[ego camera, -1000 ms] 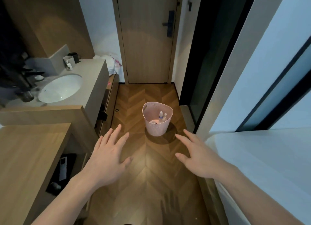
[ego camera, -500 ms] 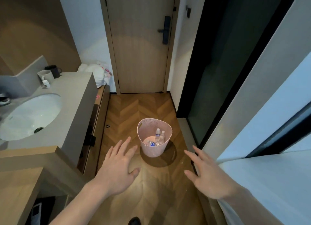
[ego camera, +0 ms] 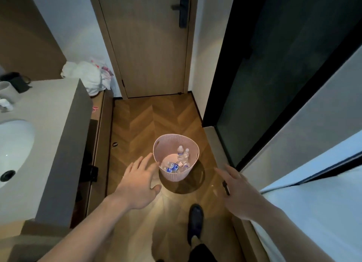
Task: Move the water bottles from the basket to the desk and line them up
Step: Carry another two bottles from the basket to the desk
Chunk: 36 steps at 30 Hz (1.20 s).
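Closer now to pink basket (ego camera: 176,173); left hand (ego camera: 138,185), right hand (ego camera: 238,195) spread, empty. Water bottles (ego camera: 177,162) all inside; none moved.

One basket (ego camera: 165,144); two upright bottles (ego camera: 180,151), several lying; two cups (ego camera: 7,89).

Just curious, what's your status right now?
Left hand and right hand open, empty. Water bottles in pink basket on floor. Nothing in the way.

Hotel-room entryway (or small flat): washbasin counter (ego camera: 49,113), entrance door (ego camera: 148,46), herringbone wood floor (ego camera: 156,120).
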### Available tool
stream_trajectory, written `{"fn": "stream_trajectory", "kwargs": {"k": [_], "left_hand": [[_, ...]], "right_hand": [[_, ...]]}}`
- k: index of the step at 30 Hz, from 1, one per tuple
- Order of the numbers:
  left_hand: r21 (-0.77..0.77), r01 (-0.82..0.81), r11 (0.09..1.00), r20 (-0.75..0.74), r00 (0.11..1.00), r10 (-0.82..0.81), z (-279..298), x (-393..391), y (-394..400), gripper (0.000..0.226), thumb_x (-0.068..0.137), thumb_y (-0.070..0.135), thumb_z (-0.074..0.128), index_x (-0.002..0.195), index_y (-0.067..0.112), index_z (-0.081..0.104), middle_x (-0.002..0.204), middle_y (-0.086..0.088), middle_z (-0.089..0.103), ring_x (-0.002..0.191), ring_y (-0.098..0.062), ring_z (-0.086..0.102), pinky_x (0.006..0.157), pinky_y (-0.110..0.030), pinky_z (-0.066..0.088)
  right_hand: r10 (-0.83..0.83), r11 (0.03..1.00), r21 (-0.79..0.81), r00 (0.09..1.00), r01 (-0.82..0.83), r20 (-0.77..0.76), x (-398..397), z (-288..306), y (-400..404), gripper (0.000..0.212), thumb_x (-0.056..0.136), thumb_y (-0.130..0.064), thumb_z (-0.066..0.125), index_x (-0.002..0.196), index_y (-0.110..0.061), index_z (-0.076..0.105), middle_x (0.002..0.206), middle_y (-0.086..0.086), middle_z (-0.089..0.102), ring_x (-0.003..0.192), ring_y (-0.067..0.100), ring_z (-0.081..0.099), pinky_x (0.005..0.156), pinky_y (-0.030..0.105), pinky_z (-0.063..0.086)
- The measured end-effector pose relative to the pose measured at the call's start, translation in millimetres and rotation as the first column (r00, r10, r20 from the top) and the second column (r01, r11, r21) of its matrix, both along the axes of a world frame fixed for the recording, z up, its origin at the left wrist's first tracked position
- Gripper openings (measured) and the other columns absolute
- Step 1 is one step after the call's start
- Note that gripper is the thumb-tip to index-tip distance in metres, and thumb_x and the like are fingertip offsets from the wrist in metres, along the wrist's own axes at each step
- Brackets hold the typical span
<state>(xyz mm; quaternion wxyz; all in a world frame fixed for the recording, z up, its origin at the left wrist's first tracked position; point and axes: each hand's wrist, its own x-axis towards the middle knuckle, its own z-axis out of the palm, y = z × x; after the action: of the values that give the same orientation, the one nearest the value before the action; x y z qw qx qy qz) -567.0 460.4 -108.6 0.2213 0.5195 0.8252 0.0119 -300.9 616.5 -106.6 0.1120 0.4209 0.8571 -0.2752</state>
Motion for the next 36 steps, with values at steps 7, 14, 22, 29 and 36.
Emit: {"fn": "stream_trajectory", "kwargs": {"k": [7, 14, 22, 29, 36], "left_hand": [[-0.108, -0.13, 0.986, 0.025, 0.991, 0.134, -37.8, -46.8, 83.4, 0.077, 0.097, 0.063, 0.052, 0.163, 0.039, 0.02, 0.175, 0.005, -0.002, 0.161, -0.025, 0.003, 0.131, -0.046, 0.01], [-0.171, -0.24, 0.956, 0.078, 0.964, 0.256, -59.6, -83.9, 150.5, 0.078, 0.094, 0.057, 0.057, 0.162, 0.035, 0.025, 0.174, 0.004, 0.009, 0.158, -0.025, 0.017, 0.126, -0.046, 0.025], [-0.248, -0.222, 0.943, 0.133, 0.956, 0.26, -100.8, -139.8, 212.9, 0.081, 0.093, 0.046, 0.06, 0.163, 0.03, 0.023, 0.172, 0.001, 0.014, 0.155, -0.025, 0.023, 0.125, -0.042, 0.029], [-0.369, -0.146, 0.918, 0.188, 0.955, 0.227, -174.9, -204.1, 269.9, 0.075, 0.097, 0.041, 0.059, 0.163, 0.024, 0.026, 0.173, -0.007, 0.014, 0.156, -0.029, 0.022, 0.126, -0.045, 0.028], [-0.455, -0.173, 0.873, 0.228, 0.926, 0.302, -291.0, -242.0, 306.4, 0.071, 0.098, 0.038, 0.059, 0.16, 0.021, 0.029, 0.162, -0.008, 0.033, 0.146, -0.029, 0.037, 0.119, -0.042, 0.038]], "right_hand": [[0.087, 0.993, -0.083, 0.995, -0.083, 0.045, -67.1, -26.2, 106.3, 0.07, 0.106, -0.055, 0.053, 0.166, -0.044, 0.018, 0.176, -0.014, 0.005, 0.163, 0.021, 0.011, 0.128, 0.045, 0.025], [0.197, 0.961, -0.208, 0.979, -0.184, 0.046, -135.9, -44.7, 201.5, 0.069, 0.106, -0.044, 0.057, 0.165, -0.044, 0.02, 0.175, -0.011, 0.01, 0.162, 0.022, 0.012, 0.129, 0.048, 0.022], [0.27, 0.938, -0.239, 0.961, -0.249, 0.06, -214.3, -80.6, 257.1, 0.07, 0.106, -0.037, 0.059, 0.165, -0.038, 0.022, 0.173, -0.008, 0.018, 0.158, 0.022, 0.023, 0.126, 0.043, 0.028], [0.205, 0.953, -0.253, 0.968, -0.165, 0.141, -276.0, -140.5, 290.5, 0.067, 0.106, -0.034, 0.06, 0.163, -0.038, 0.025, 0.17, -0.009, 0.024, 0.155, 0.022, 0.028, 0.126, 0.046, 0.031], [0.201, 0.938, -0.327, 0.952, -0.118, 0.231, -327.6, -262.3, 319.0, 0.061, 0.101, -0.031, 0.062, 0.157, -0.036, 0.037, 0.154, -0.009, 0.04, 0.144, 0.02, 0.042, 0.12, 0.042, 0.042]]}}
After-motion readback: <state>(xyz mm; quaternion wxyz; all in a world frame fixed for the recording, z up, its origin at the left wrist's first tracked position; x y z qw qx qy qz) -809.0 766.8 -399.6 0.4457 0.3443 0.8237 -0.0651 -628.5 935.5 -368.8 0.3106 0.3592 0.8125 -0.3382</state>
